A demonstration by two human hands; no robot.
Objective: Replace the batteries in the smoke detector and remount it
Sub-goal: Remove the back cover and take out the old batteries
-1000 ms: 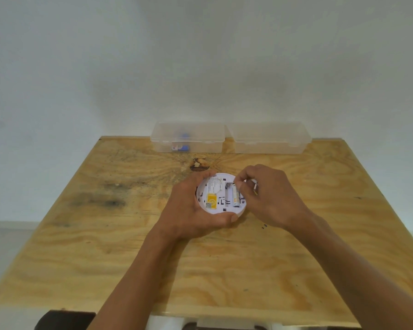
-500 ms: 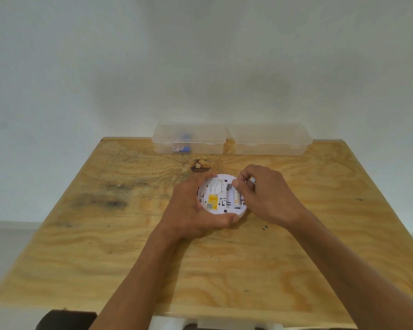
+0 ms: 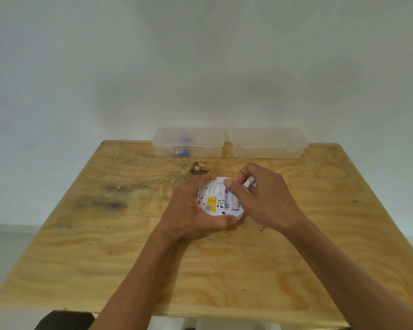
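A round white smoke detector (image 3: 212, 201) lies back side up, showing a yellow label and an open battery bay. My left hand (image 3: 191, 213) cups it from the left and below, just above the table. A battery (image 3: 235, 203) sits in the bay, with a second one beside it. My right hand (image 3: 265, 201) reaches over the detector's right side, its thumb pressing at the top of the bay. A small battery (image 3: 251, 182) is pinched in its curled fingers and mostly hidden.
The plywood table (image 3: 129, 234) carries two clear plastic boxes at its far edge against the wall. The left box (image 3: 188, 139) holds blue batteries (image 3: 181, 151); the right box (image 3: 267, 144) looks empty. A dark knot marks the wood just beyond the detector.
My right thumb has slid left onto the top of the battery bay, and the battery in my fingers shows more at the detector's upper right. My left hand keeps its hold.
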